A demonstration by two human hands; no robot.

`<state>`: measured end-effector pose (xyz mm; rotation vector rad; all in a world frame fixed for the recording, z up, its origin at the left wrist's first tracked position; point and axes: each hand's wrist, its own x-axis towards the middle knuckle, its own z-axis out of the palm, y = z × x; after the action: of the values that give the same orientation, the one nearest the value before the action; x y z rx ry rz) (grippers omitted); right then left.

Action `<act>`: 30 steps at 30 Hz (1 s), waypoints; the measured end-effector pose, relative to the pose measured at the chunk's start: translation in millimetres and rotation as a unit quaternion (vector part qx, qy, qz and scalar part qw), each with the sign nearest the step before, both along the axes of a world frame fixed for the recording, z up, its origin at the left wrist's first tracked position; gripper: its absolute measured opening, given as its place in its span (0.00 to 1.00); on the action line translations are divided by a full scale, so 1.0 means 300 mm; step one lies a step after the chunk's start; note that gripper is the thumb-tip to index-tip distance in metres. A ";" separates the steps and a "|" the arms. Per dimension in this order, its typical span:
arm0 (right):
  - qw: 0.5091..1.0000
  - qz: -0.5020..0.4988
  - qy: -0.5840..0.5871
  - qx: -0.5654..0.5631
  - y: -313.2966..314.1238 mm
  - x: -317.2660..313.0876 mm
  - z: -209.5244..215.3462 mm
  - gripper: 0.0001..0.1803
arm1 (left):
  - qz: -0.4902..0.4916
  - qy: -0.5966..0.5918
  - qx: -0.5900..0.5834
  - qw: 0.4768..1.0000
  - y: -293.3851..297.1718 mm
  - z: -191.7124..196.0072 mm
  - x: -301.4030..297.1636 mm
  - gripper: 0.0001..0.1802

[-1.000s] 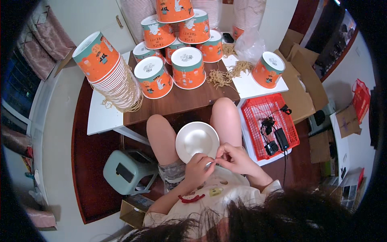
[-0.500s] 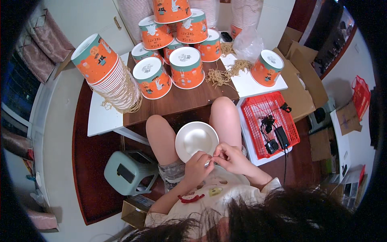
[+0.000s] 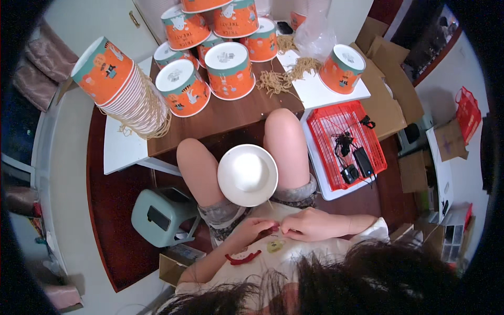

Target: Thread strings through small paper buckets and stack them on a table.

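Note:
A white paper bucket (image 3: 248, 176) sits between my knees with its open mouth facing up. Close to my shirt, just below the bucket, my left hand (image 3: 255, 229) has its fingers bent and pressed together. Beside it my right hand (image 3: 310, 223) is closed too, the fingertips of both nearly meeting. Whatever they pinch is hidden or too small to make out. A thin tan strand (image 3: 270, 204) shows between the bucket's rim and my hands.
Orange and green paper buckets (image 3: 229, 71) stand upside down in a pile on the brown table (image 3: 199, 131). A leaning nested stack (image 3: 113, 79) is at left, draped with tan strings. More tan strings (image 3: 275, 82) lie rightward. A red basket (image 3: 325, 131) holds black adapters; a stool (image 3: 163, 215) stands left.
Both hands have drawn back from the bucket's rim toward my shirt. The view has shifted, so the table and buckets sit higher and further left.

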<state>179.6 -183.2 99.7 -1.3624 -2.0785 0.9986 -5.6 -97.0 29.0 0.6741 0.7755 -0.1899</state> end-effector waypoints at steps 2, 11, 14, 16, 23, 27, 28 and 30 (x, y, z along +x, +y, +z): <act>0.999 -0.002 0.032 -0.001 -0.018 -0.007 -0.012 0.07 | -0.042 0.011 0.004 0.999 0.004 0.020 0.011 0.14; 0.998 0.064 -0.006 0.029 -0.001 -0.034 -0.037 0.05 | -0.023 0.050 0.002 0.998 -0.017 -0.014 0.025 0.11; 0.996 0.069 0.031 0.042 0.011 -0.041 0.000 0.05 | -0.006 -0.001 -0.009 1.000 -0.020 -0.026 0.023 0.11; 0.996 0.073 0.049 0.033 0.015 -0.046 -0.005 0.04 | -0.004 -0.041 0.014 0.999 -0.018 -0.058 0.020 0.10; 0.970 0.120 0.210 -0.021 0.030 -0.046 -0.007 0.04 | 0.162 -0.053 -0.138 0.976 0.002 -0.185 0.056 0.07; 0.949 0.152 0.259 -0.093 0.033 -0.026 0.054 0.04 | 0.206 -0.067 -0.167 0.962 0.011 -0.198 0.070 0.06; 0.934 0.171 0.302 -0.083 0.023 -0.029 0.045 0.04 | 0.203 -0.067 -0.167 0.963 0.010 -0.202 0.074 0.06; 0.916 0.190 0.345 -0.073 0.014 -0.027 0.029 0.03 | 0.249 -0.043 -0.186 0.950 0.009 -0.220 0.081 0.05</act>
<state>171.5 -178.9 108.4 -0.5183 -1.7501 1.5466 18.6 -94.3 -36.9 0.1158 0.7765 0.1536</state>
